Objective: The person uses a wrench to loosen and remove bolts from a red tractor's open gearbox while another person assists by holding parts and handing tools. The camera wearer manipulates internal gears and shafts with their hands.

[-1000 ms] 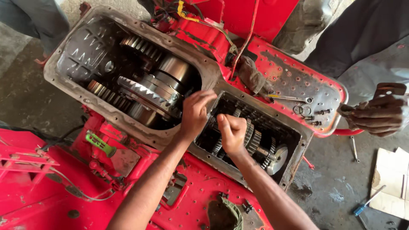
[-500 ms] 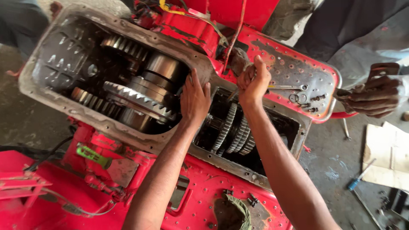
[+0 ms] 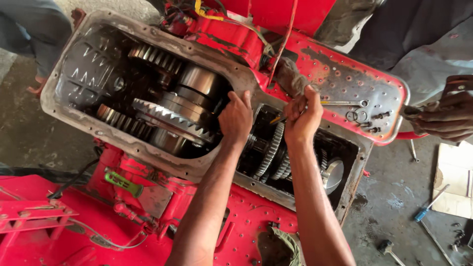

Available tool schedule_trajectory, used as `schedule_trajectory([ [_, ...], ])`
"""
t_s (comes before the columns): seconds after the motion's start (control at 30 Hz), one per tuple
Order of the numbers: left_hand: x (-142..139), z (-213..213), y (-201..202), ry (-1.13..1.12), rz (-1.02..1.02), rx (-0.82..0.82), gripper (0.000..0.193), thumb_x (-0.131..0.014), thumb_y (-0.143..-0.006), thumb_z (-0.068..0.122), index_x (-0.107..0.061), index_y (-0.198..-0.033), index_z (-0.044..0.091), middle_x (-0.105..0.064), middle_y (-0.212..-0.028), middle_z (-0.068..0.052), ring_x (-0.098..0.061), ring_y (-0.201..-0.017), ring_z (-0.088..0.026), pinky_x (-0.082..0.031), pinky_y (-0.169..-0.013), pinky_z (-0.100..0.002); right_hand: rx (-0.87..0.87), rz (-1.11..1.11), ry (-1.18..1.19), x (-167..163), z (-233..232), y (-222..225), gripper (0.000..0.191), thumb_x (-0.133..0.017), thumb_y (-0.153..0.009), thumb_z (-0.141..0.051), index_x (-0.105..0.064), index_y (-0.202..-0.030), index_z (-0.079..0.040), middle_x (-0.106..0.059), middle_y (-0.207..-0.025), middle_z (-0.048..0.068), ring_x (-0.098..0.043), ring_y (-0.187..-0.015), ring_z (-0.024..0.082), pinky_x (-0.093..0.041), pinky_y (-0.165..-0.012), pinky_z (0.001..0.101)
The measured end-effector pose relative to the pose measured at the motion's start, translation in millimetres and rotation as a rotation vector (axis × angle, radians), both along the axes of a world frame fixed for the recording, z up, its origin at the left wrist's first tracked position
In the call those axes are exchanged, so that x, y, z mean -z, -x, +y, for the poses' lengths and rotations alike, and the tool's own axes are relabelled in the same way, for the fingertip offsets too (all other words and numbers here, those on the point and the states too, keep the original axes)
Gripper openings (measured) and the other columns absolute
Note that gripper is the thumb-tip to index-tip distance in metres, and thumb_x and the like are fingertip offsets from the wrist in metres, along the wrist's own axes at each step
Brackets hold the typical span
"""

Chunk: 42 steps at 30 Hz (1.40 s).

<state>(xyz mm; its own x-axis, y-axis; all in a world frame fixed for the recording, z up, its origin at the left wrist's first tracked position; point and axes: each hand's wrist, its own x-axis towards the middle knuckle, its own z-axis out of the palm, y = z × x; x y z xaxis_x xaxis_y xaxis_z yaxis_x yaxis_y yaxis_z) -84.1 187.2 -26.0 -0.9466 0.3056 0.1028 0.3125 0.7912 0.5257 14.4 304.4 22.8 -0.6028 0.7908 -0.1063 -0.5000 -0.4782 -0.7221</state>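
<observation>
Red gearbox housing [image 3: 315,64] fills the frame, top cover off, lying diagonally from 10 o'clock to 4 o'clock. Grey gasket flange [image 3: 148,148] runs round the big open bay at 9-10 o'clock. Inside that bay: large bevel ring gear [image 3: 167,118] with a steel drum [image 3: 199,81] at its 1 o'clock, smaller spur gears at 11 o'clock and 8 o'clock of it. Second, smaller bay at 4 o'clock holds a stack of spur gears [image 3: 273,150] on a shaft.

Left hand [image 3: 236,118] sits flat on the dividing wall between the two bays, fingers extended and loosely spread, gripping nothing, just bearing on the casting edge next to the ring gear. Right hand [image 3: 301,118] is at its 3 o'clock, above the gear stack, fingers curled tight round a dirty rag [image 3: 290,79] that trails up to 12 o'clock against the red flange.

Spanner [image 3: 342,103] lies on the red flange just at 3 o'clock of the right hand, loose washers and bolts [image 3: 364,118] beside it. Another person's hand [image 3: 443,118] at the far 3 o'clock edge holds a dark part. Green-handled screwdriver [image 3: 123,183] at 8 o'clock on the lower casing. Blue-handled screwdriver [image 3: 428,204] on the floor at 4 o'clock.
</observation>
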Motion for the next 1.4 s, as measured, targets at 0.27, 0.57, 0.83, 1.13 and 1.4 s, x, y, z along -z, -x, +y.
schedule_trajectory([
  [0.27,8.8,2.7,3.4,-0.032,0.162,-0.013,0.048,-0.041,-0.11,0.046,-0.051,-0.095,0.002,-0.069,-0.064,-0.016,-0.07,-0.057,-0.036,-0.056,-0.048,-0.044,0.157,-0.047,-0.104,-8.5,-44.3,-12.3,0.033,-0.059,-0.097,-0.017,-0.046,-0.066,-0.013,-0.034,-0.052,-0.001,-0.03,-0.041,0.012,-0.031,-0.045,0.0338],
  [0.57,5.4,2.2,8.6,-0.091,-0.02,-0.028,0.049,-0.039,-0.107,0.048,-0.051,-0.102,0.0,-0.072,-0.076,-0.026,-0.072,-0.073,-0.044,-0.057,-0.06,-0.052,0.008,-0.069,-0.342,39.8,-136.0,-76.5,0.048,-0.058,-0.104,-0.013,-0.036,-0.063,-0.01,-0.033,-0.062,-0.003,-0.03,-0.055,0.006,-0.022,-0.051,0.0288],
  [0.83,12.6,1.5,8.5,-0.036,-0.008,-0.023,0.048,-0.039,-0.108,0.047,-0.051,-0.1,0.002,-0.07,-0.073,-0.023,-0.071,-0.068,-0.042,-0.058,-0.058,-0.049,0.154,-0.209,-0.458,11.3,-111.1,-62.0,0.044,-0.056,-0.102,-0.027,-0.05,-0.064,-0.006,-0.047,-0.055,0.001,-0.036,-0.047,0.009,-0.026,-0.044,0.0301],
  [1.13,10.6,-1.3,3.6,0.014,0.049,-0.028,0.045,-0.04,-0.109,0.046,-0.051,-0.095,0.004,-0.069,-0.065,-0.018,-0.07,-0.059,-0.037,-0.057,-0.051,-0.047,0.034,-0.15,-0.028,-5.8,8.7,15.6,0.042,-0.062,-0.095,-0.023,-0.037,-0.061,-0.017,-0.03,-0.052,-0.002,-0.025,-0.041,0.012,-0.021,-0.04,0.0322],
  [1.4,8.5,-3.9,3.1,-0.005,-0.017,-0.026,0.043,-0.039,-0.109,0.044,-0.051,-0.096,0.005,-0.069,-0.065,-0.018,-0.07,-0.059,-0.038,-0.056,-0.051,-0.048,0.096,-0.12,0.103,-0.5,18.7,47.4,0.036,-0.061,-0.097,-0.026,-0.042,-0.067,-0.019,-0.034,-0.057,-0.004,-0.028,-0.045,0.011,-0.022,-0.042,0.0309],
])
